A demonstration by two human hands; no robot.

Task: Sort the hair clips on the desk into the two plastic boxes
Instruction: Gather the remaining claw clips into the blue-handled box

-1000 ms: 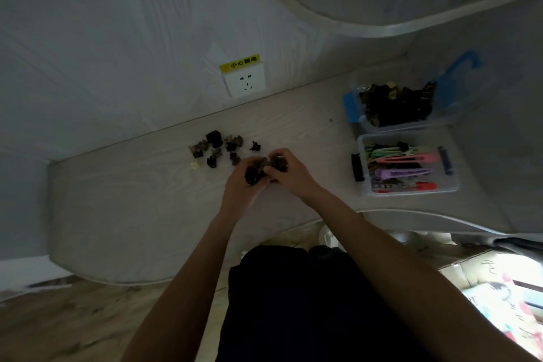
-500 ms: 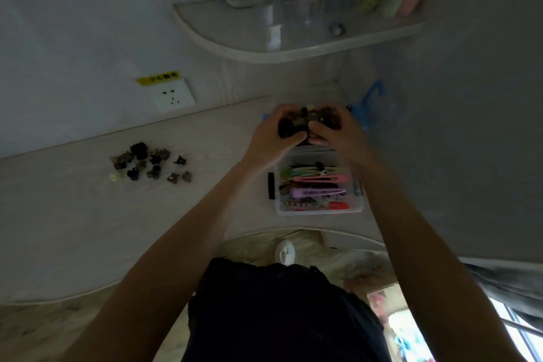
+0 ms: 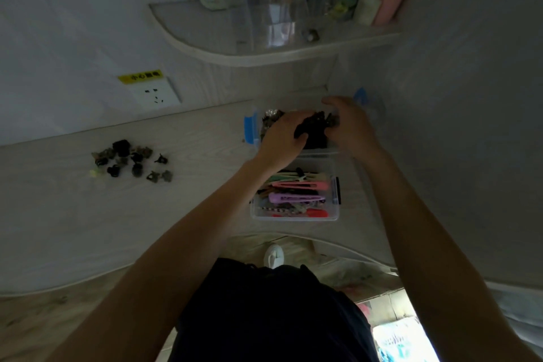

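Seen from the head camera: left hand (image 3: 282, 138) and right hand (image 3: 351, 126) over the far plastic box (image 3: 250, 129), fingers curled around a dark bunch of small claw clips (image 3: 316, 126); near plastic box (image 3: 293, 216) filled with long flat clips (image 3: 296, 194). More claw clips in a loose pile (image 3: 129, 160) on the tabletop (image 3: 58, 209), well apart from both boxes. Probably light, stiff and a bit springy, with teeth catching on each other; best scooped from below or pinched at the wings; may be brittle if squeezed hard.
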